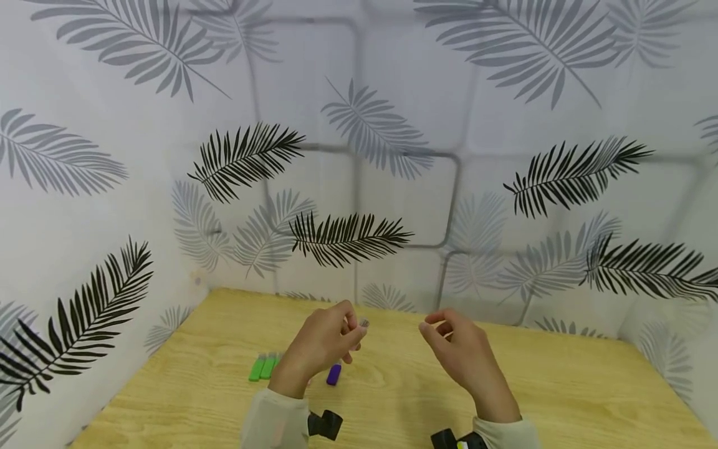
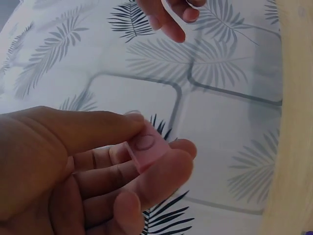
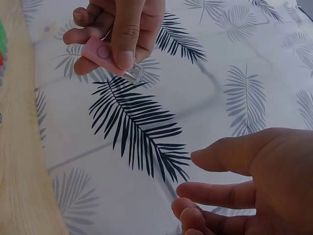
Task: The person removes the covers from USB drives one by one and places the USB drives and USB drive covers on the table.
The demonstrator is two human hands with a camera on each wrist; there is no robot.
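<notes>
My left hand (image 1: 322, 340) pinches a pink USB flash drive (image 3: 100, 52) between thumb and fingers, held above the table. A clear cap (image 3: 134, 73) covers its metal plug, seen in the right wrist view. The left wrist view shows the pink body (image 2: 148, 147) with a round mark on its face; the plug end is hidden there. Off to the right, my right hand (image 1: 462, 349) hangs in the air, holding nothing. Its fingers are loosely bent, with a gap between thumb and forefinger (image 3: 215, 193).
Several green USB flash drives (image 1: 257, 368) lie in a row on the wooden table (image 1: 185, 386), left of my left hand. A purple one (image 1: 333, 375) lies beneath that hand. Behind the table hangs a white leaf-patterned cloth (image 1: 392, 206).
</notes>
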